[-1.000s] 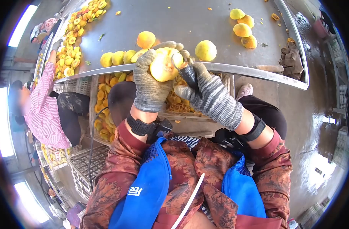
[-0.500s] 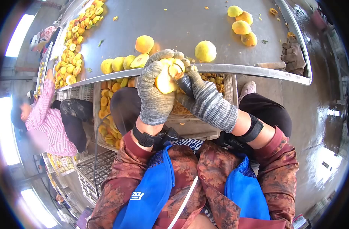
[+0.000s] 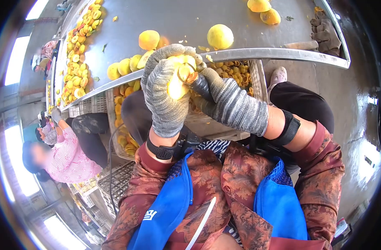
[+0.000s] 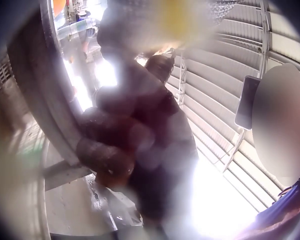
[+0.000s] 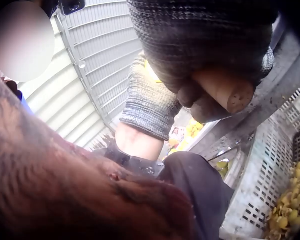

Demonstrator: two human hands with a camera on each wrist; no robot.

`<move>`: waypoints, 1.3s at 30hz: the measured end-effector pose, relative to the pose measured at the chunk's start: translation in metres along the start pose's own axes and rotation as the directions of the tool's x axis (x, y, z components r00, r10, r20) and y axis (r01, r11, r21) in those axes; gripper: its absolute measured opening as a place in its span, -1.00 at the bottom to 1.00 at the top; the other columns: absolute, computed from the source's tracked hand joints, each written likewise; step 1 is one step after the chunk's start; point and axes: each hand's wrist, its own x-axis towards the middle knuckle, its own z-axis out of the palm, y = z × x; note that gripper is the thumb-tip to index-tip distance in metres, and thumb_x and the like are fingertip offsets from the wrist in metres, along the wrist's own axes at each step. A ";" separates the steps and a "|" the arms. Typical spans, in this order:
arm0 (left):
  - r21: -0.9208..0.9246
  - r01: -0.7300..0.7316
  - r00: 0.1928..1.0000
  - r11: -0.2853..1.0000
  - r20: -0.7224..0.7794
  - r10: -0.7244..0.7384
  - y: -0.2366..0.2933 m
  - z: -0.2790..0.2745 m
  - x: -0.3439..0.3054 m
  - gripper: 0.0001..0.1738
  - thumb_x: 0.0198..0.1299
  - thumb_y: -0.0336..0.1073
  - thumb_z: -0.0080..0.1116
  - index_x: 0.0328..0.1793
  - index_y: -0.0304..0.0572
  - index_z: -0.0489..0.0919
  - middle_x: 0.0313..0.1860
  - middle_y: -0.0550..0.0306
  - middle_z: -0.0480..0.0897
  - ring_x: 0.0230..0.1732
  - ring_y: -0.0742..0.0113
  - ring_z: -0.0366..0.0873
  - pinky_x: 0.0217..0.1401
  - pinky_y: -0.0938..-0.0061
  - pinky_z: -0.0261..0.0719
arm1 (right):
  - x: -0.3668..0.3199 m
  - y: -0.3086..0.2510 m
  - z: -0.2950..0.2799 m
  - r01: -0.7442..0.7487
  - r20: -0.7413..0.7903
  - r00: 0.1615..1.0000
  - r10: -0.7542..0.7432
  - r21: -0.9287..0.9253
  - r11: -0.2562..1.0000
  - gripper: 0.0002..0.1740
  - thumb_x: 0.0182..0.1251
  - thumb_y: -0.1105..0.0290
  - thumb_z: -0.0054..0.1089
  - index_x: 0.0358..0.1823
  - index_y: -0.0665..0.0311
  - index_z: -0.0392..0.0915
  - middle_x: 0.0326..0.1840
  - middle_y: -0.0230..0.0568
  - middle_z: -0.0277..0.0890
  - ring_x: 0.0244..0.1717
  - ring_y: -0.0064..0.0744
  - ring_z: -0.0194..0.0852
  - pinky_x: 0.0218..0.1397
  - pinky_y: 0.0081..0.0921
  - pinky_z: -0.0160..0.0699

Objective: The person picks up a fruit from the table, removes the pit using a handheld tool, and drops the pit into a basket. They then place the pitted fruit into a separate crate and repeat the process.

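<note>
In the head view the gloved left hand [image 3: 165,98] holds a yellow fruit [image 3: 176,86], cupping it from the left and above. The gloved right hand [image 3: 236,102] grips a dark-handled tool [image 3: 202,87], whose curved metal loop lies against the fruit's cut, orange face. Both hands are close together at the table's near edge. From the right wrist view, a round wooden handle end [image 5: 236,97] sticks out of the curled right glove [image 5: 205,45]. The left wrist view is dark and blurred, so the fruit is unclear there.
On the metal table [image 3: 186,21] lie whole fruits [image 3: 220,36], a pile of cut pieces [image 3: 76,62] and dark gloves [image 3: 325,35]. Crates of fruit pieces [image 3: 233,71] stand below its edge. A person in a pink top [image 3: 71,160] sits at the left.
The head view has shifted, with table and fruits now higher in it. The fruit has been turned in the left hand, and the tool's loop remains against it.
</note>
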 end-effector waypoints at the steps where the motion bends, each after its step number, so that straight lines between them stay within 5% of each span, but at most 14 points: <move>1: -0.068 0.041 0.999 0.997 0.006 -0.040 0.002 0.000 0.000 -0.61 0.22 -0.17 -0.13 -0.08 -0.42 0.45 -0.16 -0.17 0.55 -0.09 0.07 0.51 0.12 0.27 0.44 | -0.001 0.001 0.001 -0.013 0.021 1.000 0.012 0.018 1.000 -0.35 0.08 0.52 0.25 0.21 0.38 0.15 -0.22 0.00 0.49 -0.22 -0.05 0.56 -0.25 -0.34 0.52; 5: 0.315 -0.137 0.990 0.939 0.066 0.123 -0.004 -0.005 -0.001 -0.61 0.23 -0.17 -0.13 -0.10 -0.42 0.45 -0.19 -0.16 0.55 -0.12 0.09 0.52 0.09 0.28 0.45 | -0.006 -0.004 0.002 -0.062 0.052 0.997 0.061 0.014 0.998 -0.34 0.07 0.52 0.27 0.21 0.36 0.16 -0.23 -0.05 0.48 -0.24 -0.11 0.55 -0.24 -0.38 0.52; 7: 0.088 -0.016 0.993 0.996 0.114 0.006 -0.015 -0.015 0.003 -0.73 0.21 -0.30 -0.03 -0.13 -0.42 0.48 -0.22 -0.06 0.56 -0.27 0.25 0.55 -0.20 0.42 0.56 | -0.006 -0.006 0.000 -0.069 0.069 0.995 0.065 0.047 0.997 -0.33 0.07 0.52 0.27 0.21 0.36 0.16 -0.21 -0.05 0.48 -0.22 -0.16 0.55 -0.22 -0.40 0.51; 11: 0.077 0.041 0.988 0.996 0.146 -0.052 -0.009 -0.018 0.004 -0.67 0.21 -0.22 -0.03 -0.15 -0.42 0.49 -0.27 -0.07 0.57 -0.27 0.25 0.56 -0.20 0.44 0.55 | -0.006 0.003 0.003 -0.058 0.102 0.994 0.047 0.108 0.992 -0.33 0.06 0.50 0.27 0.21 0.36 0.17 -0.15 -0.06 0.47 -0.16 -0.25 0.54 -0.16 -0.43 0.49; 13: -0.103 0.278 0.960 0.955 0.071 -0.272 -0.004 -0.016 0.004 -0.68 0.21 -0.22 -0.02 -0.14 -0.41 0.49 -0.28 -0.07 0.58 -0.27 0.26 0.56 -0.17 0.47 0.54 | -0.003 0.005 0.002 -0.073 0.156 0.986 0.059 0.091 0.993 -0.35 0.07 0.48 0.27 0.20 0.36 0.18 -0.16 -0.04 0.48 -0.16 -0.21 0.54 -0.16 -0.42 0.49; 17: -0.133 0.294 0.956 0.947 0.046 -0.290 -0.009 -0.019 0.003 -0.65 0.24 -0.17 -0.06 -0.13 -0.40 0.49 -0.26 -0.07 0.58 -0.28 0.25 0.56 -0.12 0.44 0.54 | 0.001 -0.006 -0.005 -0.182 0.176 0.969 0.174 0.031 0.983 -0.40 0.11 0.39 0.27 0.16 0.35 0.22 -0.21 0.01 0.49 -0.18 -0.09 0.54 -0.14 -0.37 0.48; 19: 0.242 0.079 0.992 0.967 0.072 -0.099 -0.007 -0.021 0.004 -0.63 0.28 -0.14 -0.08 -0.09 -0.38 0.47 -0.22 -0.06 0.58 -0.25 0.26 0.56 -0.09 0.42 0.54 | 0.003 -0.006 0.000 -0.123 0.094 0.988 0.121 0.012 0.992 -0.41 0.13 0.35 0.26 0.15 0.35 0.22 -0.22 0.03 0.49 -0.19 -0.06 0.53 -0.13 -0.36 0.48; 23: 0.012 0.296 0.954 0.955 0.039 -0.297 -0.006 -0.021 0.008 -0.63 0.27 -0.14 -0.03 -0.03 -0.35 0.46 -0.20 -0.02 0.57 -0.21 0.29 0.55 -0.06 0.43 0.54 | 0.007 -0.003 -0.002 -0.121 0.064 0.991 0.117 0.075 0.990 -0.41 0.16 0.29 0.25 0.14 0.37 0.23 -0.25 0.03 0.49 -0.22 -0.08 0.53 -0.13 -0.33 0.47; 25: -0.182 0.093 0.992 0.979 0.098 -0.076 -0.008 -0.015 0.007 -0.59 0.34 -0.11 -0.16 0.00 -0.38 0.42 -0.10 -0.13 0.55 -0.07 0.13 0.52 0.07 0.35 0.52 | 0.009 -0.002 -0.004 -0.088 0.066 0.995 0.080 0.120 0.989 -0.42 0.16 0.29 0.25 0.13 0.38 0.23 -0.24 0.01 0.49 -0.23 -0.13 0.53 -0.13 -0.34 0.47; 28: -0.052 0.005 0.999 0.999 0.053 -0.002 -0.016 -0.021 0.003 -0.58 0.32 -0.10 -0.13 0.02 -0.38 0.41 -0.11 -0.14 0.54 -0.06 0.12 0.52 0.11 0.33 0.50 | 0.009 -0.011 -0.006 -0.084 0.082 0.994 0.075 0.117 0.990 -0.44 0.16 0.33 0.25 0.12 0.39 0.25 -0.19 -0.07 0.48 -0.21 -0.28 0.50 -0.11 -0.40 0.46; 29: 0.227 -0.055 0.996 0.972 0.084 0.037 -0.011 -0.018 0.006 -0.56 0.29 -0.11 -0.11 0.02 -0.40 0.41 -0.15 -0.15 0.55 -0.09 0.11 0.53 0.08 0.30 0.50 | 0.009 -0.018 -0.008 -0.159 0.128 0.981 0.144 0.119 0.980 -0.44 0.15 0.35 0.25 0.12 0.39 0.25 -0.17 -0.07 0.48 -0.17 -0.29 0.49 -0.09 -0.41 0.45; 32: -0.167 0.210 0.977 0.963 0.076 -0.200 -0.011 -0.020 0.007 -0.71 0.19 -0.26 0.07 -0.08 -0.35 0.50 -0.24 0.00 0.59 -0.23 0.27 0.58 -0.06 0.44 0.55 | 0.005 -0.006 0.001 -0.203 0.169 0.969 0.182 0.111 0.973 -0.37 0.14 0.39 0.25 0.21 0.40 0.19 -0.08 -0.04 0.47 -0.05 -0.31 0.47 0.02 -0.43 0.43; 37: -0.194 0.240 0.966 0.951 0.147 -0.214 -0.016 -0.026 0.011 -0.74 0.17 -0.30 0.05 -0.13 -0.37 0.52 -0.30 -0.01 0.60 -0.27 0.26 0.58 -0.11 0.43 0.57 | 0.001 -0.006 0.003 -0.275 0.243 0.951 0.194 0.370 0.887 -0.25 0.16 0.45 0.20 0.34 0.39 0.04 0.12 -0.02 0.38 0.11 -0.34 0.38 0.19 -0.46 0.31; 39: -0.098 0.166 0.969 0.981 0.201 -0.144 -0.012 -0.025 0.013 -0.73 0.17 -0.29 0.05 -0.15 -0.39 0.54 -0.31 -0.02 0.61 -0.27 0.27 0.59 -0.14 0.43 0.59 | 0.000 -0.005 0.003 -0.235 0.262 0.951 0.162 0.278 0.931 -0.26 0.17 0.46 0.19 0.35 0.39 0.03 0.15 -0.05 0.35 0.14 -0.36 0.33 0.22 -0.47 0.27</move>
